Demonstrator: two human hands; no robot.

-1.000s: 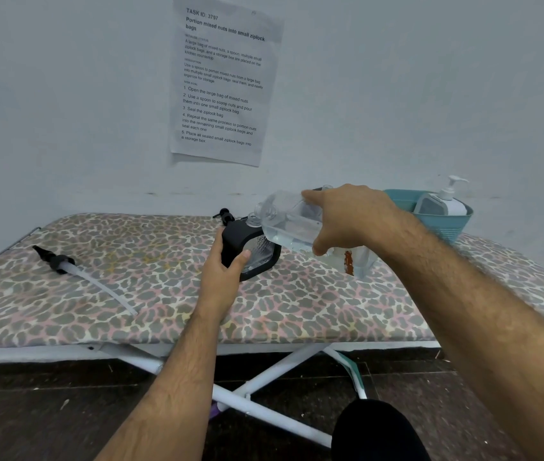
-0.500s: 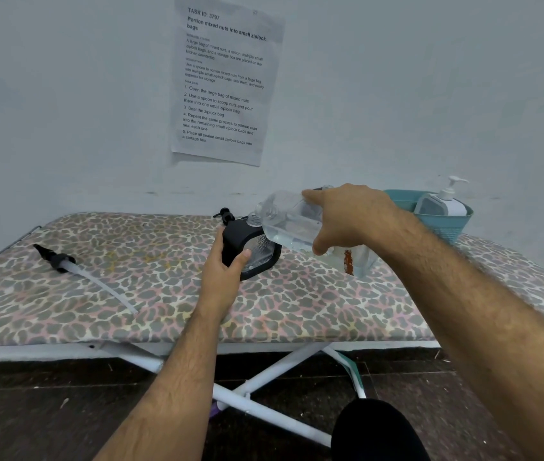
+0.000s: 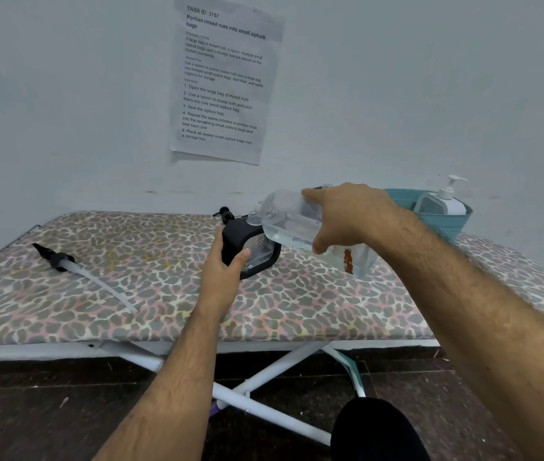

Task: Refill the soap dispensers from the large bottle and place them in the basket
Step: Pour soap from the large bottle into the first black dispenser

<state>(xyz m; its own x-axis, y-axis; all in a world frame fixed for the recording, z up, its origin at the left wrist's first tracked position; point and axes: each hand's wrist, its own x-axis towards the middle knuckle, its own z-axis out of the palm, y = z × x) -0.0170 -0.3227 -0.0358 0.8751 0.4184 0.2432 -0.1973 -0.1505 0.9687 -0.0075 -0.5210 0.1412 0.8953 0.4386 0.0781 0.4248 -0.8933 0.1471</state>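
Observation:
My right hand (image 3: pixel 347 216) grips a large clear bottle (image 3: pixel 289 219), tipped on its side with its neck over the mouth of a black-framed soap dispenser (image 3: pixel 257 249). That dispenser stands on the board and my left hand (image 3: pixel 225 266) holds it by its left side. A black pump head with a long white tube (image 3: pixel 74 269) lies loose at the board's left. At the back right, a teal basket (image 3: pixel 447 224) holds a white pump dispenser (image 3: pixel 443 202).
Everything rests on an ironing board with a leopard-print cover (image 3: pixel 164 304) against a pale wall. Another black pump top (image 3: pixel 224 214) sits behind the dispenser. A printed sheet (image 3: pixel 224 78) is taped to the wall. White crossed legs (image 3: pixel 264 390) stand on dark floor below.

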